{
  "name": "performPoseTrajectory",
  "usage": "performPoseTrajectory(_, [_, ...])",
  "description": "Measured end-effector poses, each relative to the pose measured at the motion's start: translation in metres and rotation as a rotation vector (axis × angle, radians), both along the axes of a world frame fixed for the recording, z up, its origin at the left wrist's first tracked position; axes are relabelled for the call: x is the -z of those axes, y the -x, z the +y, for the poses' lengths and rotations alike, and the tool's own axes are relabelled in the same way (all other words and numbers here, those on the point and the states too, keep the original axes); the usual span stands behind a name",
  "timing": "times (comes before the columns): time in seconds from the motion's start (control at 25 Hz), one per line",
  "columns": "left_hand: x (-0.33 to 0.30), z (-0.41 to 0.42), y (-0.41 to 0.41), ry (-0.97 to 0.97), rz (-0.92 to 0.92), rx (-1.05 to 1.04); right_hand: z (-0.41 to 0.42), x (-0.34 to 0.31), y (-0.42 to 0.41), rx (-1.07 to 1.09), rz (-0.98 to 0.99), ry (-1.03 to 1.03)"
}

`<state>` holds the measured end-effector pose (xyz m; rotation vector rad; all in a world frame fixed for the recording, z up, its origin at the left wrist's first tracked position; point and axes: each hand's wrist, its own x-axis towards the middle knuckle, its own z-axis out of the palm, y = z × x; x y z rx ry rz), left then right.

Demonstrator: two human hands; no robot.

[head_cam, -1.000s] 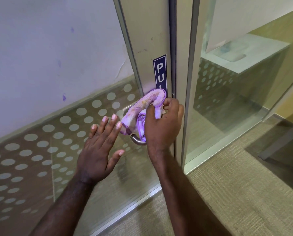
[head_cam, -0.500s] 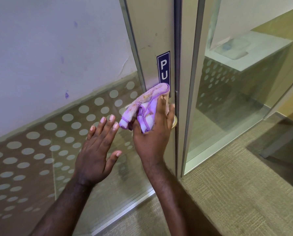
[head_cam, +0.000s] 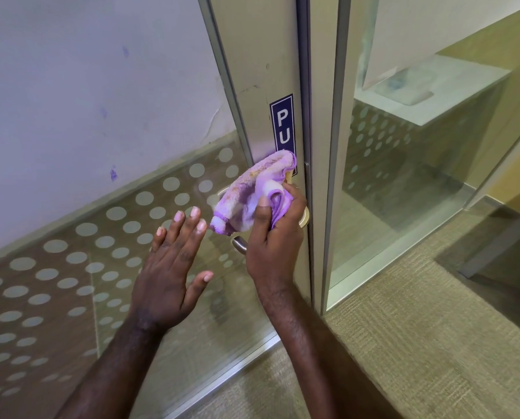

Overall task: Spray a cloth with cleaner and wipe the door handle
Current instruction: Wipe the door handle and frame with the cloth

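- Right hand (head_cam: 275, 237) grip clenched on the purple cloth (head_cam: 249, 195), bunched over the door handle (head_cam: 240, 245) at the door's latch edge, under the blue sign (head_cam: 283, 122).
- Change: half a second ago the cloth hid the lever entirely; now its metal tip pokes out below the cloth again, as it did a second ago. Reads as a back-and-forth rub along the lever.
- Left hand (head_cam: 168, 267) grip released, palm flat, fingers spread against the dotted glass (head_cam: 101, 237); position barely changed, probably steadying the door.
- Judgement: wiping mid-pass; lever tip likely needs another stroke. No cleaner bottle in view.
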<state>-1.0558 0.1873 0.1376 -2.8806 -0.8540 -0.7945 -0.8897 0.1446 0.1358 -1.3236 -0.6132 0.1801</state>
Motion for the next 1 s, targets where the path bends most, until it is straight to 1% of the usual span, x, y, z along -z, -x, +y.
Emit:
performPoseTrajectory(0.08, [-0.001,-0.001,0.000,0.012,-0.002,0.004,-0.001,-0.003,0.005,-0.041,-0.009,0.008])
performPoseTrajectory(0.16, [-0.002,-0.001,0.001,0.022,-0.004,0.012,0.002,-0.005,0.012,-0.123,-0.111,0.078])
performPoseTrajectory(0.24, [-0.003,-0.001,0.002,0.029,-0.006,0.020,0.010,-0.007,0.015,-0.144,-0.212,0.191])
performPoseTrajectory(0.32, [-0.004,-0.001,0.003,0.039,-0.009,0.029,0.017,-0.011,0.015,-0.107,-0.205,0.211])
performPoseTrajectory(0.4, [-0.005,-0.001,0.004,0.039,-0.010,0.036,0.021,-0.015,0.015,-0.063,-0.142,0.165])
performPoseTrajectory(0.48, [-0.006,0.000,0.006,0.034,-0.002,0.038,0.021,-0.018,0.017,-0.072,-0.129,0.183])
performPoseTrajectory(0.56, [-0.005,0.000,0.007,0.030,0.007,0.037,0.017,-0.016,0.017,-0.109,-0.208,0.248])
performPoseTrajectory(0.64, [-0.005,0.000,0.008,0.024,0.008,0.032,0.014,-0.011,0.012,-0.117,-0.268,0.266])
performPoseTrajectory(0.72, [-0.004,0.000,0.007,0.022,0.007,0.028,0.012,-0.008,0.006,-0.056,-0.260,0.246])
performPoseTrajectory(0.8, [-0.003,0.000,0.006,0.017,0.006,0.029,0.011,-0.008,0.002,0.045,-0.240,0.188])
performPoseTrajectory(0.88, [-0.003,0.000,0.006,0.013,0.005,0.031,0.011,-0.016,0.002,0.090,-0.215,0.119])
performPoseTrajectory(1.0, [-0.003,0.000,0.006,0.014,-0.001,0.031,0.018,-0.030,0.001,0.144,-0.261,0.038])
